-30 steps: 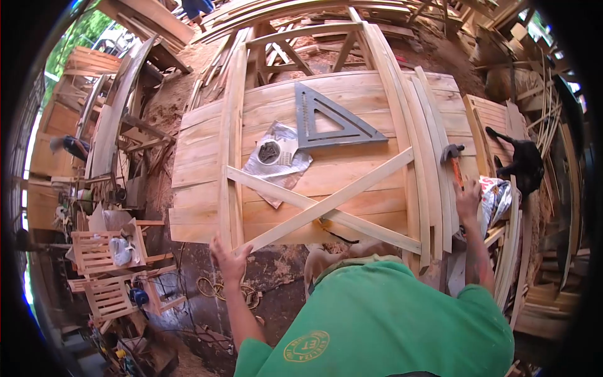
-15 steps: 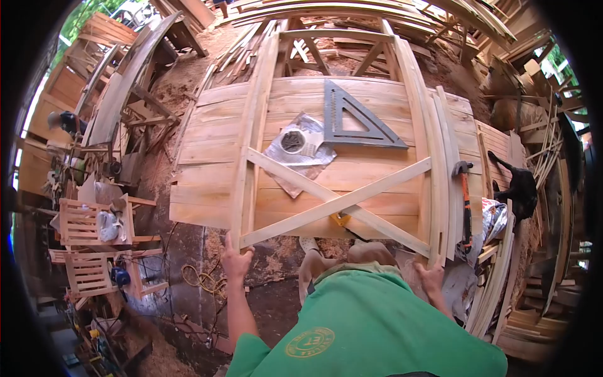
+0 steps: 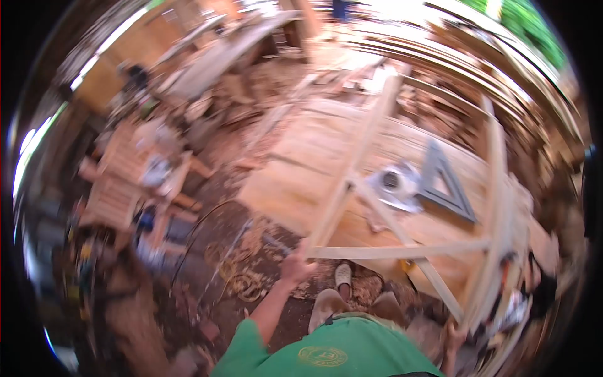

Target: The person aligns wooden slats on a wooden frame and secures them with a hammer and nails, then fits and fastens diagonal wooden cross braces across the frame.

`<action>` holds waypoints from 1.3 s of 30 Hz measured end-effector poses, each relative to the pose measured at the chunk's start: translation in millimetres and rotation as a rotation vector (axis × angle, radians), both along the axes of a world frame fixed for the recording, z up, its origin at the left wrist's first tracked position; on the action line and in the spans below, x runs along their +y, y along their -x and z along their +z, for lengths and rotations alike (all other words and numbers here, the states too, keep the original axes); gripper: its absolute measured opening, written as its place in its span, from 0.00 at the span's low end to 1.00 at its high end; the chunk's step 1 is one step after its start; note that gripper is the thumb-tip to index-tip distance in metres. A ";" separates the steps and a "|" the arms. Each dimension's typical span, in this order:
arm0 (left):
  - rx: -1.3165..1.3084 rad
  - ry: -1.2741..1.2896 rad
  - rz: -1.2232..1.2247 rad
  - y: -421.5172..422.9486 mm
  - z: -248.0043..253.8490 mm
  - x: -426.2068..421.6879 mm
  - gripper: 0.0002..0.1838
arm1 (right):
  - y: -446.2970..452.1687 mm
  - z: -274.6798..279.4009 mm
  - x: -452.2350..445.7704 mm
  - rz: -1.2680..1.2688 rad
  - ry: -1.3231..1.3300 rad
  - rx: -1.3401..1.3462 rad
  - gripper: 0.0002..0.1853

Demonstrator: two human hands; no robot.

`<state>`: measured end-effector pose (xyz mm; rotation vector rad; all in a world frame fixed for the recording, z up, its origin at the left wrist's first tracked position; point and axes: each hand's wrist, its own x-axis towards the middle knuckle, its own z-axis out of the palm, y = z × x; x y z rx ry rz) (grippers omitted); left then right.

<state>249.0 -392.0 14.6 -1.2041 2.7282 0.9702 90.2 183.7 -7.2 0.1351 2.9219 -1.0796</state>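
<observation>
A wooden frame [image 3: 362,144] with two long side rails and crossed braces [image 3: 402,252] is tilted over a plank-topped table [image 3: 282,185]. My left hand [image 3: 298,267] is closed around the near end of its left rail. My right hand [image 3: 455,334] grips the near right corner, its fingers partly hidden and blurred. Beyond the braces, a grey triangular square [image 3: 447,206] lies on the planks. Beside it, a container of small dark pieces [image 3: 391,181] sits on clear plastic. Something yellow [image 3: 408,265] shows under the braces.
Slatted wooden pieces [image 3: 113,201] stand at the left, near a coiled yellow cord [image 3: 245,286] on the shaving-strewn floor. Long boards [image 3: 440,50] are stacked at the back. A hammer [image 3: 504,270] lies to the right, near a dark animal-like shape [image 3: 541,283].
My view has swung to the left, so the scene appears shifted right and rotated, with blur. Both hands stay on the frame, which now sits at an angle across the table.
</observation>
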 end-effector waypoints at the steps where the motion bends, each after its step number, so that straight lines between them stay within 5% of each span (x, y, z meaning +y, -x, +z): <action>1: 0.025 0.027 0.019 -3.7 -2.4 1.1 0.41 | 3.7 -43.1 34.8 0.157 -0.170 0.159 0.30; 2: 0.049 0.051 0.021 -5.5 -3.7 2.4 0.43 | 6.0 -26.2 23.3 0.007 0.013 -0.030 0.36; 4: 0.027 -0.023 0.025 -4.7 2.0 -1.5 0.47 | 15.9 -43.6 36.8 0.107 0.022 0.033 0.37; 5: 0.032 -0.012 0.053 -9.6 1.2 -9.7 0.47 | 25.3 -51.6 48.2 0.185 0.236 -0.103 0.35; 7: 0.409 -0.797 0.028 -15.5 -13.8 -27.3 0.53 | 38.1 -61.5 65.0 0.291 0.429 -0.271 0.31; 8: 0.295 -0.856 0.139 -15.0 -20.0 -37.2 0.55 | 44.2 -70.7 63.6 0.324 0.365 -0.254 0.28; 9: 0.196 -0.696 0.172 -15.3 -22.7 -40.0 0.36 | 42.9 -76.1 66.0 0.353 0.308 -0.241 0.26; 10: 0.307 -0.749 0.072 -13.3 -22.7 -42.0 0.26 | 39.3 -77.2 65.7 0.377 0.264 -0.231 0.24; 11: 0.119 -0.540 0.161 -10.7 -26.3 -37.0 0.21 | 31.6 -80.3 71.3 0.392 0.236 -0.215 0.22; 12: 0.046 -0.295 -0.002 -8.8 -58.7 -51.9 0.23 | 19.7 5.0 19.7 0.286 0.247 -0.286 0.22; 13: 0.020 -0.383 0.126 1.3 13.8 -19.6 0.24 | 8.1 90.4 -32.0 0.177 0.260 -0.353 0.22; 14: -0.004 -0.458 0.101 3.4 30.3 -17.9 0.25 | 14.0 35.8 14.5 0.291 0.130 -0.212 0.21; 16: 0.139 -0.590 0.167 -2.1 -8.4 -29.1 0.30 | 8.1 38.6 26.2 0.259 0.000 -0.100 0.21; 18: 0.123 -0.508 0.166 -1.3 -1.7 -36.7 0.30 | 12.6 59.3 25.4 0.244 0.059 -0.261 0.20; 20: 0.370 -0.230 -0.329 -18.9 -37.3 -84.4 0.28 | 2.2 113.8 5.4 0.208 0.071 -0.161 0.21; 22: 0.090 -0.564 0.120 1.4 67.3 -37.9 0.27 | 1.6 127.7 9.2 0.196 0.054 0.008 0.20; 26: 0.127 -0.450 -0.110 8.2 139.9 -50.4 0.24 | 14.2 192.7 7.8 0.084 -0.010 -0.073 0.21; 28: -0.082 -0.391 -0.097 13.0 196.2 -52.6 0.27 | 17.9 235.0 -0.4 0.050 0.046 -0.051 0.25; 30: 0.315 -0.446 -0.159 10.8 222.2 -52.0 0.35 | 23.3 276.9 -10.9 -0.004 -0.010 0.078 0.25; 33: 0.579 -0.591 -0.156 16.4 254.0 -62.8 0.39 | 38.7 315.2 -10.2 -0.023 0.022 0.137 0.24; 36: 0.709 -0.746 -0.164 27.1 268.7 -56.3 0.42 | 40.8 344.7 -27.2 -0.076 0.120 0.147 0.20; 39: 0.531 -0.716 -0.114 22.4 264.8 -51.1 0.44 | 37.0 320.0 -3.9 -0.064 0.020 0.123 0.22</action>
